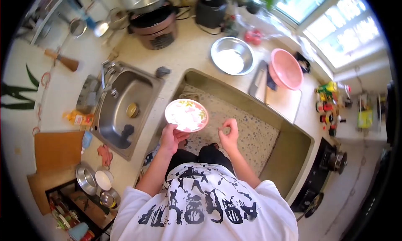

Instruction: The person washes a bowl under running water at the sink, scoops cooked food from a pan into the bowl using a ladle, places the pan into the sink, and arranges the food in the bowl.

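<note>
A white plate with a pink rim and a floral pattern [186, 115] is held at its lower left edge by my left hand [172, 138], tilted in front of my body. To the right of the plate, my right hand [229, 134] is raised with its fingers curled in toward the thumb; whether anything small is between them I cannot make out. The two hands are apart. Left of the plate is a steel sink [142, 103], holding a small yellow bowl [132, 110] and a dark cloth [126, 135].
A metal basin [232, 56], a pink basin [286, 69] and a cutting board [287, 101] stand on the far counter. Further back is a rice cooker [155, 29]. A stove [319, 174] lies at right, metal bowls [86, 179] at lower left.
</note>
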The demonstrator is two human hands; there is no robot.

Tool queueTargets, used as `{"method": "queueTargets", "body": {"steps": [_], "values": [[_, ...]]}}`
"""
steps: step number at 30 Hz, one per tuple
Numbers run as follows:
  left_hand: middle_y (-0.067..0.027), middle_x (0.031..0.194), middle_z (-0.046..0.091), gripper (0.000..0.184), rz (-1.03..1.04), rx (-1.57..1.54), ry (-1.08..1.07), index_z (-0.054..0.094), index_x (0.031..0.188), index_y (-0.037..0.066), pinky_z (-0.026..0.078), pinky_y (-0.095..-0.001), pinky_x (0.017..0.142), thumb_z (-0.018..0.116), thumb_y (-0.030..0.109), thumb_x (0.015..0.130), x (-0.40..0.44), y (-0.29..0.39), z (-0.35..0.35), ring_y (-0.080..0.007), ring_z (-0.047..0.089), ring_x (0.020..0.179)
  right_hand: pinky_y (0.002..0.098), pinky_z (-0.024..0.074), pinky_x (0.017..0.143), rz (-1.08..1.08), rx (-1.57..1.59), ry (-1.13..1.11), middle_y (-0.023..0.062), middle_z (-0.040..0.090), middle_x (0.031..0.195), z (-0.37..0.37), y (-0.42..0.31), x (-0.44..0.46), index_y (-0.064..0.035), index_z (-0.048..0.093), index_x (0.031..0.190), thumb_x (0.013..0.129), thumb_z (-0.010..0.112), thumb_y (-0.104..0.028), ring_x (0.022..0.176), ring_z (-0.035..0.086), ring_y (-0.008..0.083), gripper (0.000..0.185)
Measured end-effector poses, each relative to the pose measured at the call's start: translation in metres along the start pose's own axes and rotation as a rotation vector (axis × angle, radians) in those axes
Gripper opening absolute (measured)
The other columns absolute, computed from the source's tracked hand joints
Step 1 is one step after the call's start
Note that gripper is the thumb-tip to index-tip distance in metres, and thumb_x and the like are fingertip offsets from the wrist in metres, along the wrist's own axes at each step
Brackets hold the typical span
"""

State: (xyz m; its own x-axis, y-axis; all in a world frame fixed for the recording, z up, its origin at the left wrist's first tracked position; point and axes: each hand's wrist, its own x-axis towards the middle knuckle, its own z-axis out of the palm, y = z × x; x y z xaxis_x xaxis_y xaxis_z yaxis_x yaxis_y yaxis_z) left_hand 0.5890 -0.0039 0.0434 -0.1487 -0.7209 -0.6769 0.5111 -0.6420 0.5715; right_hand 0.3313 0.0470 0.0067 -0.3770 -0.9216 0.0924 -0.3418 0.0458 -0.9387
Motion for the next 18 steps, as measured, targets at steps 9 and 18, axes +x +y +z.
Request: {"method": "queueTargets", "body": {"steps": [9, 18], "values": [[-0.0163, 0.12, 0.069, 0.052, -0.09, 0.205, -0.309, 0.052, 0.135, 0.001, 0.06, -0.0467, 0.089, 0.05, 0.026, 0.089, -0.006, -0.084, 0.135, -0.0309, 0.07, 0.105, 0.0441, 0.045, 0.084, 0.146, -0.55, -0.007, 0.0086, 0.067, 0.092, -0.203, 0.046, -0.095, -0.0124, 0.072, 0.099, 0.077, 0.073, -0.015, 0.093, 0.063, 0.0303, 0.022], [-0.0165, 0.124, 0.067, 0.054, -0.34, 0.42, -0.693, 0.05, 0.137, -0.001, 0.057, -0.0472, 0.093, 0.048, 0.02, 0.087, 0.003, -0.165, 0.27, -0.0294, 0.068, 0.111, 0.0306, 0.0495, 0.067, 0.53, 0.1, 0.455, 0.0059, 0.067, 0.087, -0.263, 0.084, -0.143, -0.0061, 0.066, 0.097, 0.092, 0.071, -0.019, 0.075, 0.063, 0.0145, 0.015]]}}
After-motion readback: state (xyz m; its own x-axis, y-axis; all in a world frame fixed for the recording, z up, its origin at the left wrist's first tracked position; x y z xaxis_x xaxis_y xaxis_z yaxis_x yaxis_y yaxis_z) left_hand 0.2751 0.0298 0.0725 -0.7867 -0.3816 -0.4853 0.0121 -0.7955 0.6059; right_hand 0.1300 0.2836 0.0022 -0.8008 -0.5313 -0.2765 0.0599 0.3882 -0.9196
